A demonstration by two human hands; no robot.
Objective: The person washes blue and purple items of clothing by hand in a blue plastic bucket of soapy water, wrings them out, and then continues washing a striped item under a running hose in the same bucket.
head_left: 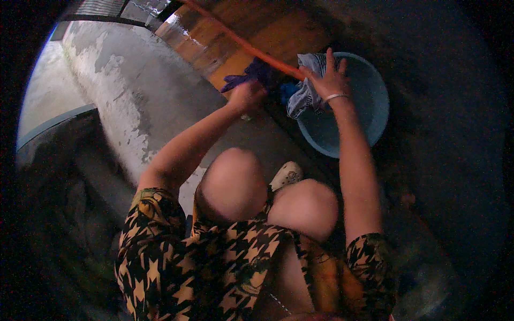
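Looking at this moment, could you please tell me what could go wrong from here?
1. The striped cloth lies across the edge of the basin, so it might slip off to the outside.
2. The orange tube runs up to the striped cloth near the right hand; it could perhaps catch the cloth and drag it.
3. The brown floor shines in places; if that is water, it may be slippery.

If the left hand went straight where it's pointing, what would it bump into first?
The left hand would probably meet the purple cloth first; blur hides whether they already touch.
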